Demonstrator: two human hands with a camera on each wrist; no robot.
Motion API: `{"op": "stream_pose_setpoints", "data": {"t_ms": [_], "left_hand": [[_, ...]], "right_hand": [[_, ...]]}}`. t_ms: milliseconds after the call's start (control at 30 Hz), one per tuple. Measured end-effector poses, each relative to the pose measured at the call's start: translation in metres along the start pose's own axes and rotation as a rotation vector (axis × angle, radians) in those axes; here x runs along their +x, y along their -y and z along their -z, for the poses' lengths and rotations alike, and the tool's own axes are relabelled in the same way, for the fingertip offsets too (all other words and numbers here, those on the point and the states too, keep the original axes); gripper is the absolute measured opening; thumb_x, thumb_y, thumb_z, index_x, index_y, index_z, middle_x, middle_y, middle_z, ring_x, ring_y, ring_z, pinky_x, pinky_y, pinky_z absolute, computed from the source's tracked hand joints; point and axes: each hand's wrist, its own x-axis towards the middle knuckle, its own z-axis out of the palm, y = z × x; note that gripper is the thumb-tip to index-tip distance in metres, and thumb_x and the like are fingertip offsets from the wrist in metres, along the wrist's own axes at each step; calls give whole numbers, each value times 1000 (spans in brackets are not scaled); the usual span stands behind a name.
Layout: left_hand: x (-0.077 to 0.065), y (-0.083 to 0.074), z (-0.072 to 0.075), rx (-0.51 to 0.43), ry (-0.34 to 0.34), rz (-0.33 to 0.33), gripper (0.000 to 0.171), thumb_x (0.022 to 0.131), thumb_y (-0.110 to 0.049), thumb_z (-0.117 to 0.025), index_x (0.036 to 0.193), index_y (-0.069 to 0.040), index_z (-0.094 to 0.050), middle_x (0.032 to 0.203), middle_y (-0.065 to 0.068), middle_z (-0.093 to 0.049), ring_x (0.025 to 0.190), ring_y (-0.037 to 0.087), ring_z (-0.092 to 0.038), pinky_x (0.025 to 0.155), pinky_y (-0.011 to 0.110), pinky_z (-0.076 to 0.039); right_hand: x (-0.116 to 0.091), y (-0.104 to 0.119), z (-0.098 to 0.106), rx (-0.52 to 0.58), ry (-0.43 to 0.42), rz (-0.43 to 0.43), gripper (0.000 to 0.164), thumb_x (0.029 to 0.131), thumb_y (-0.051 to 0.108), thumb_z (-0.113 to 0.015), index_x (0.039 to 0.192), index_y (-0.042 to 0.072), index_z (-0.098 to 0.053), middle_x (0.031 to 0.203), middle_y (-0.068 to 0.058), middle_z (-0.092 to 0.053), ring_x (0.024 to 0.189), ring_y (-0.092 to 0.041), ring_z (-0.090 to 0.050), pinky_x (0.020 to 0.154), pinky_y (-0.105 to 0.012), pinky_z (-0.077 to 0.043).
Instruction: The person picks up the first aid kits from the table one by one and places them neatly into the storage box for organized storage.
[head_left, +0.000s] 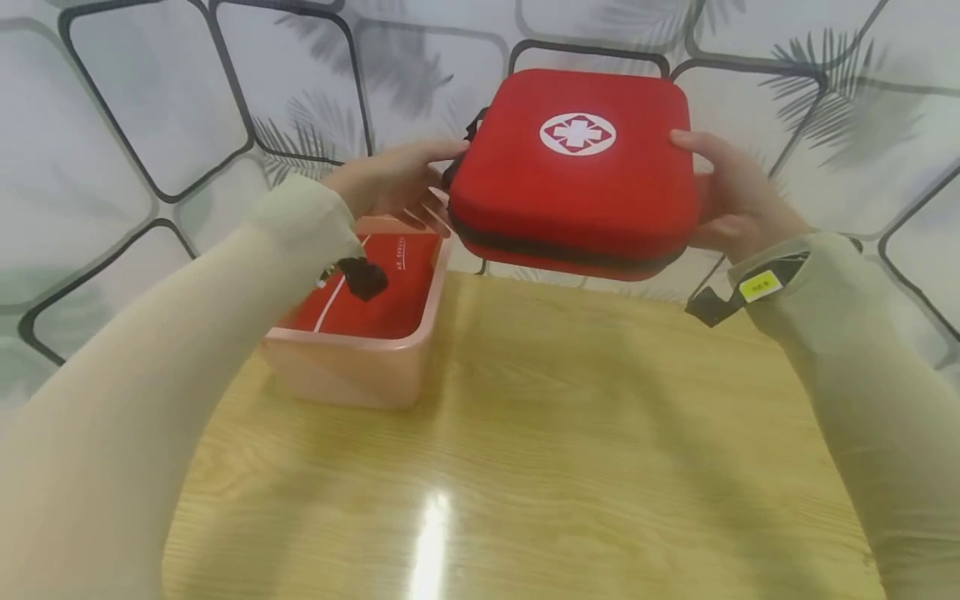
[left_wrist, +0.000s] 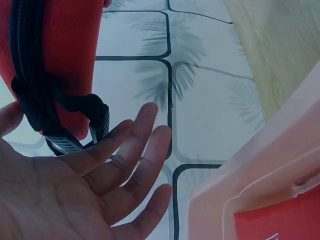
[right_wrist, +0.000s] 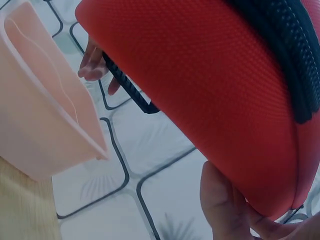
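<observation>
A red first-aid case with a white cross emblem is held in the air above the far edge of the table. My right hand grips its right side, thumb on top and fingers underneath. At the left side, my left hand has its thumb against the case. Its other fingers are spread and fairly straight beside a black strap handle, as the left wrist view shows. A dark zipper band runs round the case. The right wrist view shows my right thumb against the red fabric.
A pink plastic bin stands at the left on the wooden table. Inside it lies a flat red item with a white line and small white lettering. A patterned wall covering rises behind the table.
</observation>
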Motion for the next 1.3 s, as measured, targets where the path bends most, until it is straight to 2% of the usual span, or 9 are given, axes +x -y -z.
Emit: {"op": "stream_pose_setpoints", "data": {"t_ms": [100, 200, 333, 433, 600, 767, 900, 1067, 1300], "left_hand": [[-5, 8, 4, -110, 22, -9, 66, 92, -63, -21, 130, -13, -40, 82, -3, -67, 84, 14, -65, 94, 33, -36], [-14, 14, 10, -216, 50, -33, 70, 90, -65, -24, 135, -12, -37, 100, -2, -65, 98, 16, -59, 101, 35, -33], [-28, 20, 22, -389, 65, -58, 73, 90, -63, -33, 147, -19, -21, 137, -1, -44, 131, 23, -36, 115, 42, -19], [-37, 28, 35, -457, 25, -67, 72, 90, -59, -38, 149, -25, -14, 146, -1, -31, 140, 26, -22, 117, 48, -11], [-51, 48, 57, -385, -80, -78, 71, 90, -57, -41, 147, -26, -14, 142, -2, -34, 137, 26, -26, 115, 52, -15], [-63, 73, 79, -359, -177, -91, 57, 90, -53, -45, 137, -27, -25, 122, -7, -52, 115, 17, -51, 99, 45, -39], [-72, 92, 94, -427, -219, -79, 46, 90, -48, -48, 127, -28, -31, 104, -8, -65, 93, 13, -65, 78, 36, -51], [-85, 114, 105, -514, -250, -87, 43, 91, -44, -49, 126, -26, -31, 96, -7, -67, 83, 11, -67, 72, 34, -53], [-94, 132, 115, -316, -322, -24, 36, 91, -50, -44, 119, -28, -33, 89, -17, -65, 82, 3, -65, 74, 29, -50]], "right_hand": [[5, -6, -10, -64, -4, 13, 35, 88, 30, -61, 118, 15, -53, 103, -6, -66, 92, -25, -63, 75, -48, -52], [10, -14, -22, -98, -13, 27, 36, 87, 30, -63, 118, 16, -54, 101, -6, -66, 90, -24, -63, 75, -44, -53], [23, -23, -41, -112, -1, 30, 37, 85, 28, -66, 118, 16, -54, 100, -5, -65, 90, -22, -61, 77, -42, -52], [37, -29, -53, -118, 42, -2, 41, 85, 27, -67, 121, 16, -52, 106, -4, -62, 97, -21, -57, 81, -41, -51], [59, -42, -72, -243, 81, -40, 47, 87, 31, -64, 129, 17, -47, 115, -4, -58, 109, -21, -52, 84, -40, -50], [78, -60, -94, -390, 52, -26, 49, 90, 33, -59, 133, 18, -43, 125, -5, -53, 116, -23, -50, 99, -41, -44], [93, -75, -111, -451, 31, -42, 54, 92, 34, -54, 140, 18, -35, 138, -6, -45, 126, -25, -45, 109, -43, -34], [109, -94, -129, -526, 34, -38, 54, 96, 33, -48, 144, 17, -29, 146, -7, -39, 132, -27, -41, 110, -45, -34], [129, -117, -144, -606, -42, -20, 49, 96, 24, -50, 140, 11, -34, 135, -9, -47, 122, -27, -47, 106, -42, -39]]}}
